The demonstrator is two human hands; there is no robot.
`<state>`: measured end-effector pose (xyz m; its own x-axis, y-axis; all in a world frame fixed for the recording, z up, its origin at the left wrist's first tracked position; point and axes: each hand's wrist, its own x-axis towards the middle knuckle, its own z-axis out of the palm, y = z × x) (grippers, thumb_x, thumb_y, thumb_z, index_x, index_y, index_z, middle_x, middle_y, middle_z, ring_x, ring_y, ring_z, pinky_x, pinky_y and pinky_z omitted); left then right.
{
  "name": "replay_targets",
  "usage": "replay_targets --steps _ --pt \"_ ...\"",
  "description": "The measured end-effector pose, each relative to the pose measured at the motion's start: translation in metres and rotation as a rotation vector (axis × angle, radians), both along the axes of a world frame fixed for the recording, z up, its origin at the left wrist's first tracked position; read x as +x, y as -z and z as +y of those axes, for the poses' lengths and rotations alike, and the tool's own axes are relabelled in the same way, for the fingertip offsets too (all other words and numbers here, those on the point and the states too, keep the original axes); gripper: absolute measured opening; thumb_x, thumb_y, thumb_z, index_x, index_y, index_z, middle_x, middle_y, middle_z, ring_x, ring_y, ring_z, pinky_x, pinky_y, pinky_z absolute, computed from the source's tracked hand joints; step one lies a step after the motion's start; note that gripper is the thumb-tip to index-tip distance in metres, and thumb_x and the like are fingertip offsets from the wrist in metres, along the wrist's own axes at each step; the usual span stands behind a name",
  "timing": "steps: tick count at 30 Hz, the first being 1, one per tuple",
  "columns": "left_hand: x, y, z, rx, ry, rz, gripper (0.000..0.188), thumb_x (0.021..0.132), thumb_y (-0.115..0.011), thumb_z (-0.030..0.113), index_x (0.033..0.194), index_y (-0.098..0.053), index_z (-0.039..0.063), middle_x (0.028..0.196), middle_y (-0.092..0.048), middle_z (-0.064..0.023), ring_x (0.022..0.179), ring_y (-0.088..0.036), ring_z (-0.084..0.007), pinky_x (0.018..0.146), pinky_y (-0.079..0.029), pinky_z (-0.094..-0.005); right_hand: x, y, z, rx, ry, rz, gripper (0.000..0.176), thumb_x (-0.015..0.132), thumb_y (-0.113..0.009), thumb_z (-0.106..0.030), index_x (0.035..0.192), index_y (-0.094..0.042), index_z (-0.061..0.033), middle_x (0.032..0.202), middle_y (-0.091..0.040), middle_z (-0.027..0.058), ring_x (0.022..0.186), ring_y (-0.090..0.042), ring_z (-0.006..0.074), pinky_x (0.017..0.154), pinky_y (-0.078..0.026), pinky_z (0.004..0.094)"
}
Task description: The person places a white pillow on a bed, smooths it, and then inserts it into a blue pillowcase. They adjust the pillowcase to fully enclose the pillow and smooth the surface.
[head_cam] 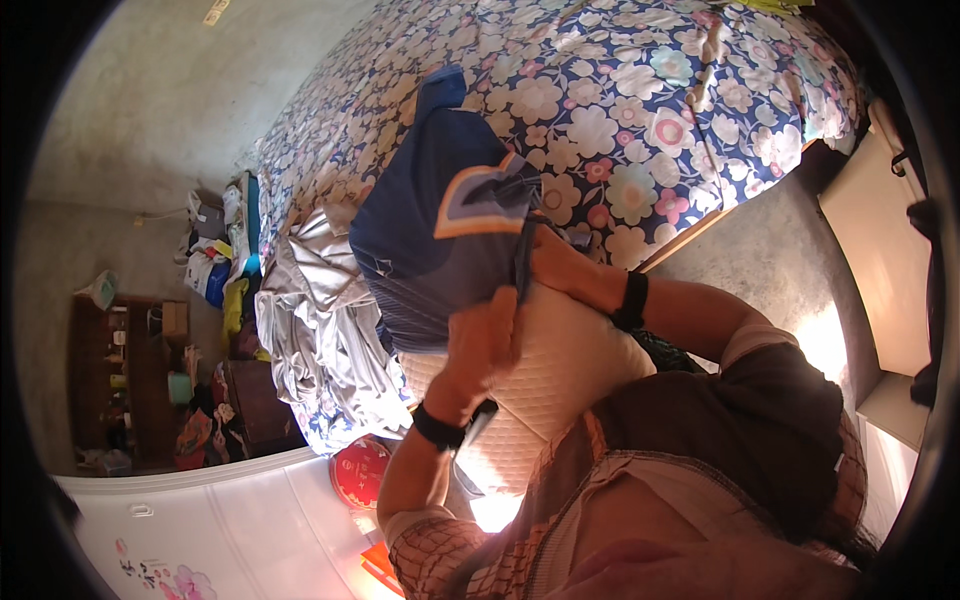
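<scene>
A dark blue garment [427,172] with an orange-edged printed panel is spread over the bed's near edge and cream quilted fabric [555,360] at my lap. My right hand [553,259] grips its near edge, with the fingers partly hidden by the cloth. Close by, my left hand [484,341] is blurred, its fingers curled at the same edge. Both wrists wear black bands. Beyond the garment lies a floral bedspread [585,127]. To its left, a heap of shiny silver-grey cloth [322,315] hangs over the bed's side.
A white panel with floral print [247,510] runs along the lower left, beside a red round object [360,472]. Bags and clothes [210,262] are piled against the wall, near a dark wooden shelf [105,360]. A pale cabinet-like piece [885,247] stands at right.
</scene>
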<state>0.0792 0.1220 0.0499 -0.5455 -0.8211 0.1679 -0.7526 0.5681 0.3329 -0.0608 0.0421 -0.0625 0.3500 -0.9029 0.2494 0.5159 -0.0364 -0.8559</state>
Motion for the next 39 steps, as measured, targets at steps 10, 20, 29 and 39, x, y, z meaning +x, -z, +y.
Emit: replay_targets --steps 10,20,29,39 --pt "0.134 0.038 0.008 -0.019 -0.27 0.398 0.044 0.078 -0.065 0.006 0.121 -0.055 0.005 0.11 -0.059 -0.0138 0.105 -0.057 -0.032 0.092 -0.046 -0.0398 -0.024 0.096 -0.002 0.137 0.079 0.045 0.03 0.096 -0.058 -0.01 0.124 -0.062 -0.002 0.116 -0.068 0.0085 0.104 -0.062 0.0167 0.089 -0.05 0.0296" --pt "0.254 0.169 -0.014 0.723 -0.931 1.036 0.048 0.093 -0.058 0.02 0.138 -0.05 0.006 0.121 -0.064 -0.0072 0.104 -0.059 -0.018 0.087 -0.047 -0.0337 -0.061 0.062 0.02 0.266 0.09 0.162 0.023 0.094 -0.059 -0.013 0.11 -0.068 -0.0006 0.105 -0.069 0.0037 0.09 -0.065 0.0137 0.078 -0.052 0.028" --pt "0.192 0.108 0.035 0.408 -0.613 0.538 0.035 0.098 -0.054 0.027 0.107 -0.062 -0.006 0.09 -0.072 -0.0174 0.082 -0.065 -0.0181 0.068 -0.05 -0.0378 -0.1 0.063 0.037 -0.34 0.478 0.906 0.022 0.085 -0.062 -0.015 0.103 -0.068 -0.0039 0.102 -0.068 0.017 0.099 -0.062 0.0374 0.088 -0.049 0.041" --pt "0.148 0.068 0.206 0.618 -0.649 0.248 0.026 0.095 -0.056 0.017 0.082 -0.063 -0.004 0.072 -0.057 -0.0288 0.072 -0.06 -0.0473 0.055 -0.042 -0.046 -0.114 0.046 0.062 -0.324 0.471 0.882 0.02 0.087 -0.06 -0.019 0.099 -0.065 -0.0032 0.097 -0.067 0.0138 0.095 -0.06 0.0308 0.082 -0.048 0.0361"
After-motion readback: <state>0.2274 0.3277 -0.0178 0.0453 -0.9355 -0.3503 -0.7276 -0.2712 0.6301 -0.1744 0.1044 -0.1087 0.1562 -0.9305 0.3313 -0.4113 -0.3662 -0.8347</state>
